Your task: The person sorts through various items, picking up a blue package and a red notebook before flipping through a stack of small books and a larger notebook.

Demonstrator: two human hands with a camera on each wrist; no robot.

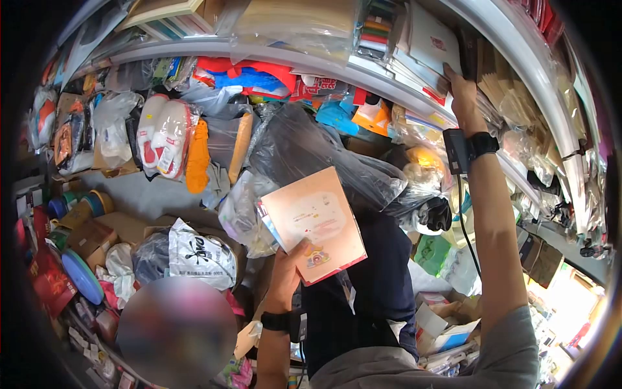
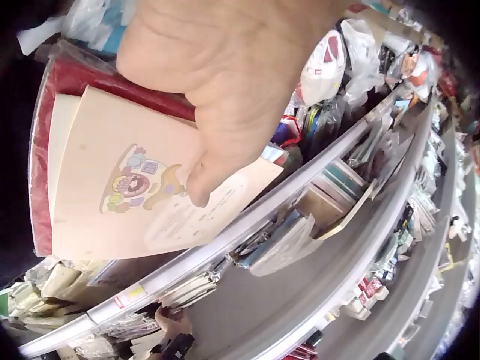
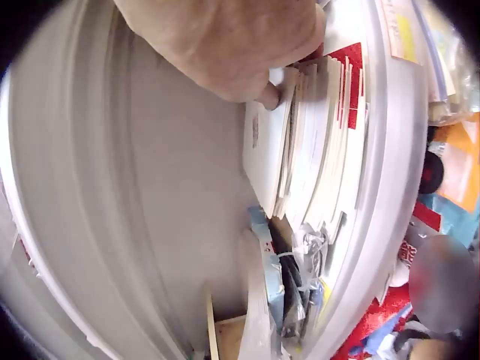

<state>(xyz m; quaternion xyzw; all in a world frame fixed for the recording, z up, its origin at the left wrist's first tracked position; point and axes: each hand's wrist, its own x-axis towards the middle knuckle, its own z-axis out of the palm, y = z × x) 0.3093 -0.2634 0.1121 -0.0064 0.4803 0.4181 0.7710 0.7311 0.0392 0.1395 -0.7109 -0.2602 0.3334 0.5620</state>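
My left hand [image 1: 285, 275] holds a small stack of booklets in front of my body, its thumb lying across the top cover. That cover is a peach booklet [image 1: 317, 220] with a pale oval and a cartoon print. In the left wrist view, a red booklet [image 2: 43, 172] shows behind it. Up on the shelf at the right, my right hand [image 1: 463, 97] grips the end of a row of thin white booklets [image 1: 427, 48]. In the right wrist view, a fingertip [image 3: 268, 96] presses the face of the outermost white booklet [image 3: 262, 161]; other fingers are partly hidden.
The shelf edge [image 1: 291, 52] curves across the front, with clear plastic packets on it. Below hang wrapped goods, including white slippers [image 1: 165, 136] and a dark plastic bag [image 1: 304, 149]. A white DMX-style printed bag [image 1: 201, 256] and cartons [image 1: 94, 240] lie low at the left.
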